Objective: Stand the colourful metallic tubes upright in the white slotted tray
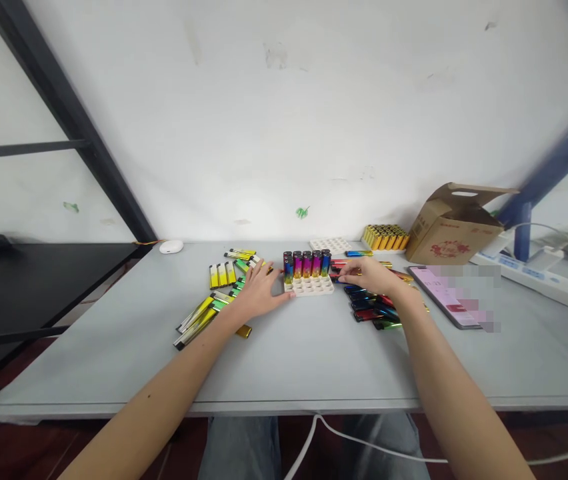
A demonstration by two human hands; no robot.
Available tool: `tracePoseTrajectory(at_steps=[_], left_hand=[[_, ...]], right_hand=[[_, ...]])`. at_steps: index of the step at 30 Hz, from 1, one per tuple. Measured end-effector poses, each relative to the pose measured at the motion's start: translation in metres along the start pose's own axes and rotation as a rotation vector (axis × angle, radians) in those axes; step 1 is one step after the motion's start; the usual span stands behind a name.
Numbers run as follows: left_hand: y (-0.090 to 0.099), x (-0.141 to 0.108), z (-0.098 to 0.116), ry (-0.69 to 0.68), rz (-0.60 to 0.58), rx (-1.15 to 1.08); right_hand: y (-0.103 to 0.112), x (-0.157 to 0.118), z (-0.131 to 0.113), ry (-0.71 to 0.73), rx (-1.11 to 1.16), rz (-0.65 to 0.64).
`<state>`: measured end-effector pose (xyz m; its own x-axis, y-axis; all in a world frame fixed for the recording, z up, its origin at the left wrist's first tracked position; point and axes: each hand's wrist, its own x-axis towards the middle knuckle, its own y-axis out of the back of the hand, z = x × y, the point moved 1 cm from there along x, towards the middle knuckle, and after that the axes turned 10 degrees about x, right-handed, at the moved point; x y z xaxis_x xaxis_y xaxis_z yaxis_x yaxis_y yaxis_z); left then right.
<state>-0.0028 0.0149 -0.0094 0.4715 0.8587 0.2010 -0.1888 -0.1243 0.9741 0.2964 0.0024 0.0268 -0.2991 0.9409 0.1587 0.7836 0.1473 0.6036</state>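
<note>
In the middle of the desk, a white tray with round holes [314, 287] holds several upright metallic lighters [307, 265] in pink, gold and blue, in its back rows; holes show at the front. My left hand [261, 293] is spread at the tray's left side, thumb at its front left corner. Under and beside that hand lie yellow, green and silver lighters [204, 312]. To the right of the tray, my right hand [364, 275] pinches the dark end of a lighter [335, 277], mostly hidden by the fingers. Loose red, blue and green lighters [371, 307] lie below that hand.
At the back stand another white holed tray [331, 245], a tray full of gold lighters [387, 238] and an open cardboard box [457, 230]. A phone [447, 297] and a power strip [529, 273] are on the right. A white earbud case [171, 247] sits back left.
</note>
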Motion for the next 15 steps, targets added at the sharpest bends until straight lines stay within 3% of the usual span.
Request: tracePoseTrajectory(at_steps=[4,9,12,15], left_hand=[[0.001,-0.001,0.002,-0.006,0.007,0.011],[0.003,-0.002,0.004,-0.003,-0.010,0.028],[0.004,-0.002,0.005,-0.006,-0.012,0.052],[0.004,-0.003,0.006,-0.023,0.007,0.068]], right_hand=[[0.002,-0.002,-0.002,0.033,-0.027,0.141],[-0.004,0.002,-0.007,0.055,0.134,0.349],[-0.012,0.006,-0.013,0.070,0.287,0.374],[-0.023,0.011,-0.024,0.073,0.432,0.303]])
